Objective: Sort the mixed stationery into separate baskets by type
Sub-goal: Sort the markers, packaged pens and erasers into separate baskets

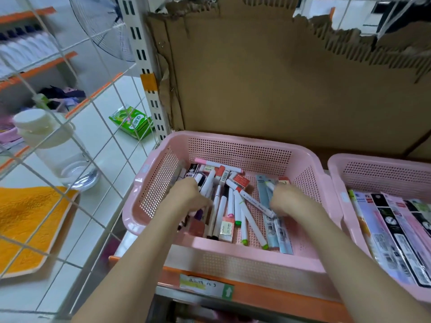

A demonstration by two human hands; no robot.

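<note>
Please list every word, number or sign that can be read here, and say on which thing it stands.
"28": eraser in the left pink basket.
White up arrow on green: shelf label.
Handwriting on that label: blurred.
Print on the green packet, markers and packets in the right basket: unreadable.

I am standing in a small shop, at a stock shelf. My hands are down in a pink mesh basket [233,145] on an orange-edged shelf [256,292] that carries a paper price label [205,285] just below my wrists. Beyond my hands, torn cardboard [268,78] backs the bay. Left of them a slotted metal upright [140,54] and wire grid panel [58,136] stand, with more orange-trimmed shelves [35,66] of bottled goods beyond.
</note>
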